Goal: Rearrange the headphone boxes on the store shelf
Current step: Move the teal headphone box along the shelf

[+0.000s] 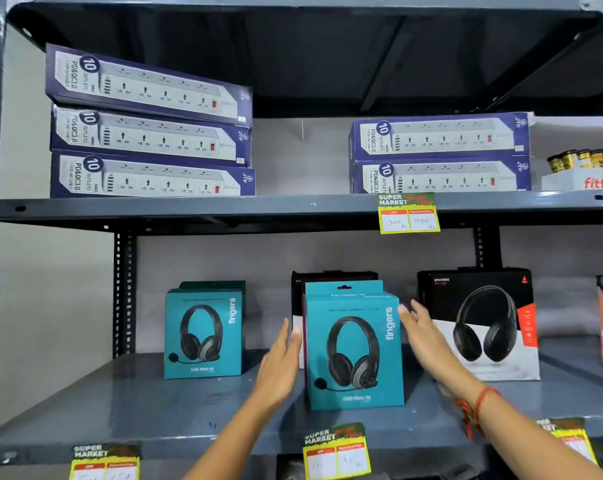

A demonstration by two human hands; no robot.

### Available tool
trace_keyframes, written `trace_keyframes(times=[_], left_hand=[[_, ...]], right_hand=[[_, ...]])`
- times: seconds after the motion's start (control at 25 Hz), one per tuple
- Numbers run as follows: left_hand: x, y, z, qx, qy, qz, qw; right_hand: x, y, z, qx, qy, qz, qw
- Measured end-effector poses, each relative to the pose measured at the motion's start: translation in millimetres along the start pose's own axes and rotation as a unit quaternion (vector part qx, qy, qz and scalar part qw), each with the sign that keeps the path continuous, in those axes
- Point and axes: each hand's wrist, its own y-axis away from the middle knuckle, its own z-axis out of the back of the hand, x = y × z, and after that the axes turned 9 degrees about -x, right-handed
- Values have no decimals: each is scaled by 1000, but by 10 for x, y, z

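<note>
At lower centre of the frame, a teal headphone box (354,351) is standing upright on the lower shelf (147,403). The left hand (280,367) and right hand (423,336) are flanking it, each grip spread flat, fingers just beside its sides.

Open left hand (279,368) and right hand (428,337) flanking upright teal headphone box (355,351) on grey shelf (137,403)

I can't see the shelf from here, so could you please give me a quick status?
Left hand and right hand open, flanking front teal cardboard headphone box. Dark box close behind it.
</note>
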Motion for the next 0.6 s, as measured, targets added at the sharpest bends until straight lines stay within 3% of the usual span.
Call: trace_keyframes(times=[0.2, 0.32, 0.48, 0.6], left_hand=[[50, -47, -336, 13, 110, 118, 987], [-53, 9, -427, -13, 143, 139, 980], [-172, 76, -258, -129, 31, 32, 991], [-302, 57, -48, -187, -13, 1, 982]], right_hand=[[-568, -52, -90, 135, -63, -103, 983], [-466, -18, -57, 173, -108, -94, 975], [-248, -46, 76, 108, -35, -16, 993], [0, -61, 163, 63, 11, 21, 998]])
